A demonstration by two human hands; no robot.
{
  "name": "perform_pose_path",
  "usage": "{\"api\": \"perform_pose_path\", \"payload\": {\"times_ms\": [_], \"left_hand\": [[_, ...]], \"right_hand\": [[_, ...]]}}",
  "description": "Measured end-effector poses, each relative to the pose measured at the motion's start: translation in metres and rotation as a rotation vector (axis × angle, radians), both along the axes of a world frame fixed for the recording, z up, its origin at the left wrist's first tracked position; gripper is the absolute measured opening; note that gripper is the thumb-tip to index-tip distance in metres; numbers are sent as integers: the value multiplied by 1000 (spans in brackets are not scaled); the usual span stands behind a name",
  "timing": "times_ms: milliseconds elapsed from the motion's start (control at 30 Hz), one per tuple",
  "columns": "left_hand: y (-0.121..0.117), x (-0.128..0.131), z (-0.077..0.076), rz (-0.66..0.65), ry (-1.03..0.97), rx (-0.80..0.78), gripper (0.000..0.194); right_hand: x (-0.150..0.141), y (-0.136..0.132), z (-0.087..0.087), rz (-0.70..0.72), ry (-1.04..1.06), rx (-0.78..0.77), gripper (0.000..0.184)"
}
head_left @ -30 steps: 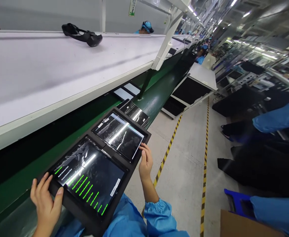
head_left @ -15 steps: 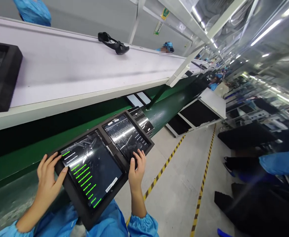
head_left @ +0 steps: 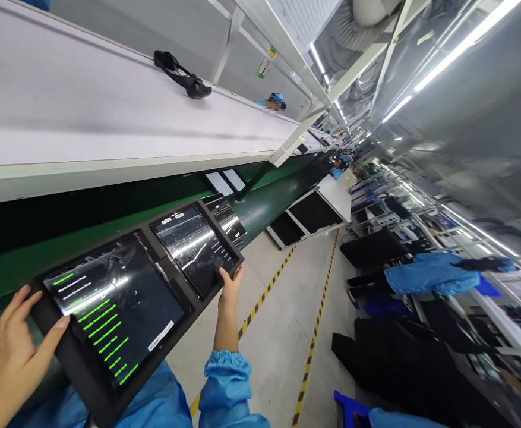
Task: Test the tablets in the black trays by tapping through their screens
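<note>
A black frame-like tray [head_left: 166,261] with two compartments is held tilted between my hands. In its nearer left compartment lies a tablet [head_left: 153,297], its dark lit screen showing rows of green and white text. The other compartment holds a second tablet [head_left: 193,249] with glare and smudges on its screen. My left hand [head_left: 24,345] grips the tray's left end, thumb over the front rim and fingers at the edge. At the tray's right corner my right hand [head_left: 230,292] closes on the rim, thumb on top, the other fingers partly hidden.
Beyond the tray runs a white bench [head_left: 109,113] with a black strap-like headset [head_left: 182,76] on it. More dark panels [head_left: 227,219] stand on the green surface [head_left: 260,208] below. A co-worker in blue [head_left: 429,273] stands at right, past yellow-black floor tape [head_left: 316,333]. A blue stool [head_left: 349,407] is near.
My view has swung right, so bench and tray appear further left. My right hand has shifted to the tray's corner, and its fingers have gone from the front face to around the rim.
</note>
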State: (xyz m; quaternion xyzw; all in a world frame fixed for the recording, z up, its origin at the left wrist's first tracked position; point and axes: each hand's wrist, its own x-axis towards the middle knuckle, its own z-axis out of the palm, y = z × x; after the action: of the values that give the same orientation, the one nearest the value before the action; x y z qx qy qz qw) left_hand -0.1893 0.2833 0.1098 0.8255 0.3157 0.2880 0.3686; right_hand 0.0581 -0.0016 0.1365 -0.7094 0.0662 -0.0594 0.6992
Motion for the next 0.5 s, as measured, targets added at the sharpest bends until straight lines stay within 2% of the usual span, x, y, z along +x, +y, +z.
{"api": "perform_pose_path", "payload": {"times_ms": [67,233,400,500], "left_hand": [[-4,1,6,9,-1,-15,60],[-9,5,18,10,7,-9,57],[-7,8,19,20,15,-7,56],[-7,8,18,77,4,-86,61]], "right_hand": [[-3,6,1,24,26,34,87],[-6,16,4,-35,61,59,87],[-10,16,2,-24,50,134,81],[-16,17,-3,-2,51,144,75]]}}
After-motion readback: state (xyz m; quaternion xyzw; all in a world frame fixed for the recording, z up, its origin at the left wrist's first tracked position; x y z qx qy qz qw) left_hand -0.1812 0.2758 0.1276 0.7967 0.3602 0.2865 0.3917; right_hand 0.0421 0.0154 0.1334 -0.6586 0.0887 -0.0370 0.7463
